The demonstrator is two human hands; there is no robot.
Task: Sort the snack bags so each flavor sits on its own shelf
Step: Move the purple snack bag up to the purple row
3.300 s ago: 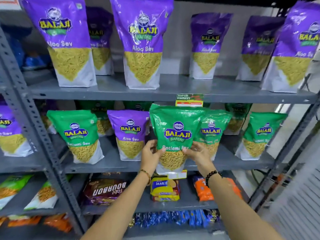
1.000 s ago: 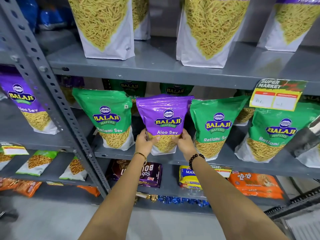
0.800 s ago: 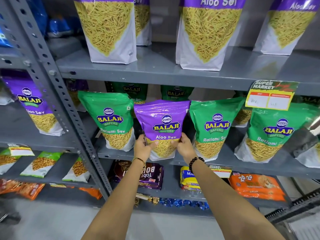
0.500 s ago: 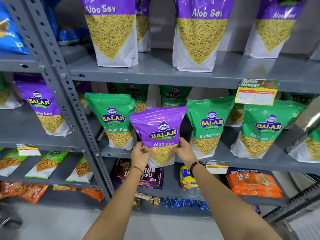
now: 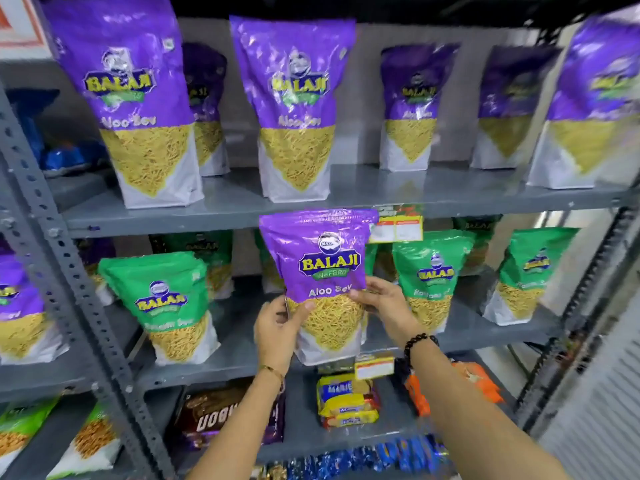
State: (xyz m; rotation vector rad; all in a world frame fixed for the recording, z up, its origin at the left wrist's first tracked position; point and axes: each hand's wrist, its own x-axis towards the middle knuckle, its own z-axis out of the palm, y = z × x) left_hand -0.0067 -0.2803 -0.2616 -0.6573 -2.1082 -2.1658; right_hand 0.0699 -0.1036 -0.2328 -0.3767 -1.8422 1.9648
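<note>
A purple Aloo Sev bag (image 5: 325,271) is held upright in front of the middle shelf (image 5: 242,362), its top reaching the upper shelf's front edge (image 5: 214,216). My left hand (image 5: 277,330) grips its lower left side and my right hand (image 5: 381,299) its right side. Several purple Aloo Sev bags (image 5: 294,109) stand on the upper shelf. Green Ratlami Sev bags (image 5: 169,306) stand on the middle shelf on both sides of the held bag.
A grey perforated upright post (image 5: 69,289) runs down the left. Biscuit packs (image 5: 346,400) and a brown Bourbon pack (image 5: 221,414) lie on the lower shelf. A price tag (image 5: 396,228) hangs from the upper shelf edge. Purple bags also stand on the neighbouring rack at left (image 5: 17,306).
Both hands have lifted the purple Aloo Sev bag off the middle shelf, out from between the green bags, and raised it. The view has tilted up, showing the whole upper shelf.
</note>
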